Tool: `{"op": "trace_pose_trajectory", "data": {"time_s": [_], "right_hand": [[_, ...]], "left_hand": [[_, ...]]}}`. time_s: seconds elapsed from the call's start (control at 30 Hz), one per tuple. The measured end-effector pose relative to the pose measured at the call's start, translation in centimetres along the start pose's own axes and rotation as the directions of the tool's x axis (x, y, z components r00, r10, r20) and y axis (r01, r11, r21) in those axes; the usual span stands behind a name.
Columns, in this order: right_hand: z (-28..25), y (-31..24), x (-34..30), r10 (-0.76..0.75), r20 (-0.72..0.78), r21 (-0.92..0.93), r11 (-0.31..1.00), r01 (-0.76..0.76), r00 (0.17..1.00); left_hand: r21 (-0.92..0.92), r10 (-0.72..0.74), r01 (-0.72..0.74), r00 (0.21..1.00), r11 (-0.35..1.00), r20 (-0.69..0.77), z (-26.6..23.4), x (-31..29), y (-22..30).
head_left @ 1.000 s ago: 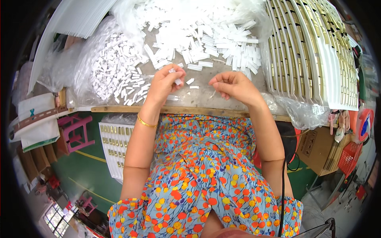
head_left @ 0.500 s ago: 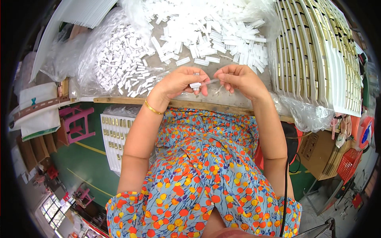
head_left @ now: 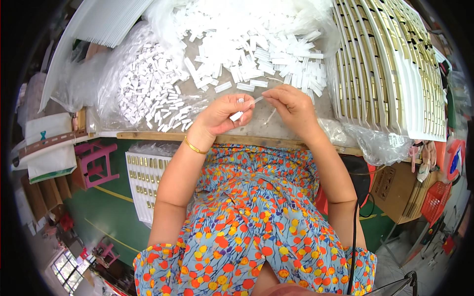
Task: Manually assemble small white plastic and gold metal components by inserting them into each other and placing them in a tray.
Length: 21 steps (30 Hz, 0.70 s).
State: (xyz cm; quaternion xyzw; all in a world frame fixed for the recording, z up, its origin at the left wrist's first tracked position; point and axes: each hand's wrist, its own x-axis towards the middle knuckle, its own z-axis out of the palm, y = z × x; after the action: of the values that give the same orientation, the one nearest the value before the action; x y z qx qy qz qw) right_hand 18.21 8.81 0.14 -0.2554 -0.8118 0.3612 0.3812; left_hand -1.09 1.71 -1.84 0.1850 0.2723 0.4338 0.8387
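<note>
Over the near edge of the worktable, my left hand is closed, with small white plastic pieces showing among its fingers. A clear plastic strip spans the short gap between both sets of fingertips. Its left end is hidden in my left hand's grip. My right hand pinches the other end between thumb and fingers. Beyond my left hand lies a heap of small white pieces. Past both hands spreads a heap of longer, translucent white pieces.
Stacked white trays with gold-coloured pieces stand on the right. White corrugated sheets are at the far left. Clear plastic bags hang over the table's wooden edge. A tray with gold pieces sits below the edge at left.
My left hand has turned and come slightly nearer, its fingers more closed around the white pieces. Less of the clear strip shows between the hands. My right fingers have folded further in.
</note>
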Motion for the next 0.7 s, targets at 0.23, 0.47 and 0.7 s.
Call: {"op": "trace_pose_trajectory", "data": {"time_s": [0.23,0.47,0.7], "right_hand": [[1.7,-0.6,-0.8,0.578,-0.023,0.422,0.746,-0.516,0.816],[2.1,-1.0,-1.2,0.623,0.024,0.633,0.596,-0.494,0.782],[2.2,-0.7,-0.3,0.686,0.046,0.623,0.549,-0.557,0.727]], "left_hand": [[0.369,0.364,-0.25,0.888,0.895,-0.28,3.2,1.1,-2.6],[0.565,0.473,-0.261,0.839,0.783,-0.268,3.4,1.4,-3.1],[0.271,0.165,-0.093,0.952,0.958,-0.257,1.9,1.1,-1.8]]}}
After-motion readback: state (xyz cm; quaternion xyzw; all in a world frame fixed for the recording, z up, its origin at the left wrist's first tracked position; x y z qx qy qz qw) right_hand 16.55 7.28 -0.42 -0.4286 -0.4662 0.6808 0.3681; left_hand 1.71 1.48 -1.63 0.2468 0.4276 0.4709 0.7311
